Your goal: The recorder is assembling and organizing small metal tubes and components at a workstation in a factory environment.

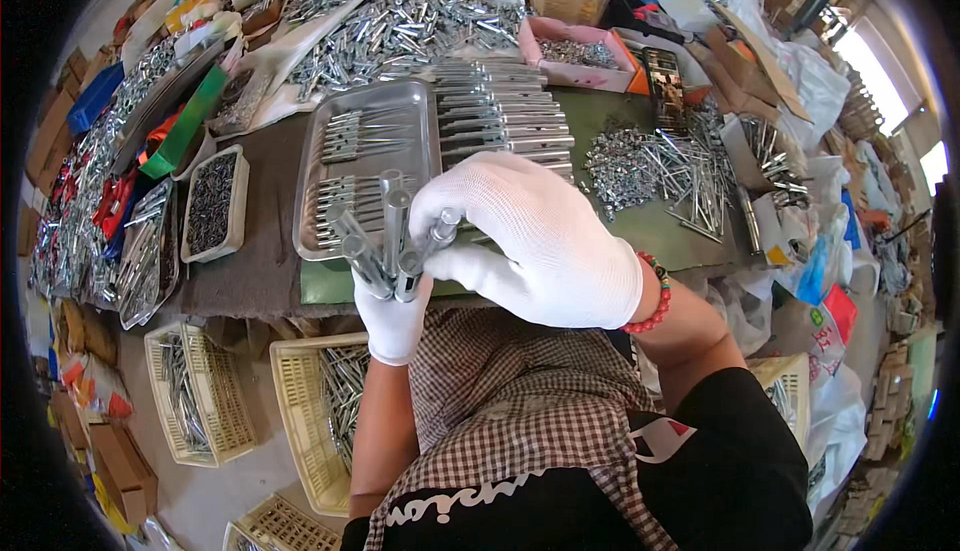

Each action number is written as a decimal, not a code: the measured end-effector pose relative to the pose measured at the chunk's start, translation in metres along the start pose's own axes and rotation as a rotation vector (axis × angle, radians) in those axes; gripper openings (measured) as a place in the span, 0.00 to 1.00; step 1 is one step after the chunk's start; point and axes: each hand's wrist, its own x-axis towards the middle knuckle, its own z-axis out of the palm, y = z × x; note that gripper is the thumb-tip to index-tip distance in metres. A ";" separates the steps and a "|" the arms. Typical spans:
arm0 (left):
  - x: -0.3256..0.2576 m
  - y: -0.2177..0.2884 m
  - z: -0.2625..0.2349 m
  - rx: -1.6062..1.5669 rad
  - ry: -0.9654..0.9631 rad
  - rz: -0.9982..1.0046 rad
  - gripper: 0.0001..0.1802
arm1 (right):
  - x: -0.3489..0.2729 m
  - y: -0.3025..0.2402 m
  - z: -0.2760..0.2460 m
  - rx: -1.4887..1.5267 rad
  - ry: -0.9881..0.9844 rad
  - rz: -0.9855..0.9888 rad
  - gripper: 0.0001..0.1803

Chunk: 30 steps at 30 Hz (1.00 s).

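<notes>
Silver metal tubes [394, 216] are clasped, fanned, by the white-gloved left hand [391, 329], presumably so each end is reachable; at their three o'clock, a silver metal cylinder [444, 225] is pinched by the white-gloved right hand [535, 241]. A rectangular steel tray [437, 136] is set at eleven o'clock.

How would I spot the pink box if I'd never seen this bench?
On the workbench, well beyond the gloved right hand, sits an open pink box of small metal parts. Its colour sets it apart from the loose silvery heap on its left.
</notes>
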 end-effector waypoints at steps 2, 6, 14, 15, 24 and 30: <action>0.000 -0.005 -0.002 0.025 -0.025 0.005 0.30 | 0.001 0.002 0.002 0.080 0.035 0.008 0.11; 0.000 0.003 -0.004 0.024 -0.002 -0.017 0.32 | 0.003 0.003 0.006 0.037 0.002 -0.012 0.10; -0.001 0.008 0.002 0.024 -0.077 -0.102 0.30 | 0.002 0.002 0.000 0.030 0.061 0.038 0.11; 0.000 0.011 0.004 -0.001 -0.064 -0.090 0.29 | 0.001 0.004 -0.004 0.010 0.015 0.031 0.13; 0.001 0.008 0.000 0.144 -0.053 -0.021 0.28 | 0.008 0.003 -0.008 0.008 -0.032 -0.010 0.12; -0.002 0.000 -0.004 0.104 -0.045 -0.019 0.33 | 0.008 0.004 0.001 -0.057 -0.092 -0.069 0.14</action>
